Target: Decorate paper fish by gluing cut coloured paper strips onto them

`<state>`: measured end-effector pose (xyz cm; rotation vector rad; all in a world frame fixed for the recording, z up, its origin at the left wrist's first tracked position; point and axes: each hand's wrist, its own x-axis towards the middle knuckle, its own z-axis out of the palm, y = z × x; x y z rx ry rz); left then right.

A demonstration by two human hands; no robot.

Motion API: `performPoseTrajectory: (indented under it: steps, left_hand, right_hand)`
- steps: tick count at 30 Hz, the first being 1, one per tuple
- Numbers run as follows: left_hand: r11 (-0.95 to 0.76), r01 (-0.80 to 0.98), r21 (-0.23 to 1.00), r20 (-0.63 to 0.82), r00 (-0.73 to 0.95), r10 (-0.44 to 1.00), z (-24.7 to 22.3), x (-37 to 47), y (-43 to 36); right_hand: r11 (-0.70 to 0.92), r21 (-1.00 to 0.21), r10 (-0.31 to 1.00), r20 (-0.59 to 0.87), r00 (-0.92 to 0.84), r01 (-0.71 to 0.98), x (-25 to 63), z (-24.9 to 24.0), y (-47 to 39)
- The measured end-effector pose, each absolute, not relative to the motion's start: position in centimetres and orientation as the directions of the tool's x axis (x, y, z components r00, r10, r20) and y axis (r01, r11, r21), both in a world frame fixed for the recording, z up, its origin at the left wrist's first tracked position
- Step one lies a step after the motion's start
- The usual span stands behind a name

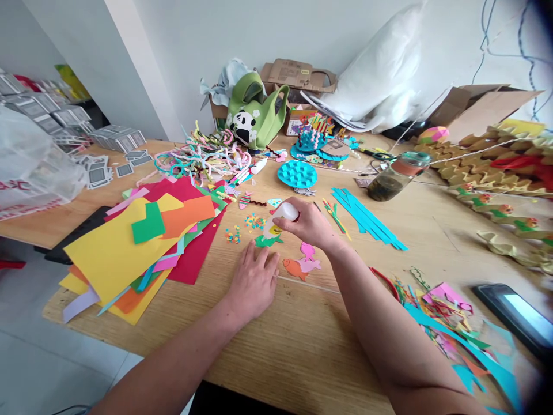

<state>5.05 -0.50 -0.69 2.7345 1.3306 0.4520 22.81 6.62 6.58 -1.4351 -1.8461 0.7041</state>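
Observation:
My right hand point(307, 223) is wrapped round a white glue bottle point(288, 212), tipped with its narrow end down over a green paper fish point(266, 241). My left hand point(254, 282) lies on the table with its fingers stretched out, fingertips close to the near edge of that fish. Just right of my left hand are an orange paper fish point(294, 268) and pink paper fish point(308, 262), partly overlapping. Small coloured paper dots point(254, 222) are scattered beyond the green fish. A striped paper fish point(244, 200) lies farther back.
Stacked coloured paper point(108, 248) covers the left side. Blue paper strips point(367, 219), a glass jar point(397, 177), paper scraps point(449, 317) and a phone point(518, 314) are on the right. Behind stand tangled pipe cleaners point(207, 155), a green panda bag point(259, 118) and egg trays point(488, 155).

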Motion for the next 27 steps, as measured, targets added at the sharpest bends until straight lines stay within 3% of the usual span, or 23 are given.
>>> performPoseTrajectory:
  steps: [7,18,27]
  left_hand:
    - [-0.625,0.755,0.2,0.22,0.587,0.779,-0.7,5.0,-0.5]
    - [-0.629,0.749,0.206,0.227,0.589,0.776,-0.5,5.0,-0.5]
    - [-0.632,0.748,0.203,0.235,0.59,0.773,-0.7,4.9,-0.5]
  right_hand:
    - [0.236,-0.816,0.964,0.265,-0.021,0.528,24.1,6.8,7.0]
    - [0.258,-0.758,0.965,0.226,-0.131,0.599,23.0,6.6,6.7]
    - [0.245,-0.786,0.969,0.177,-0.172,0.568,22.3,6.0,6.7]
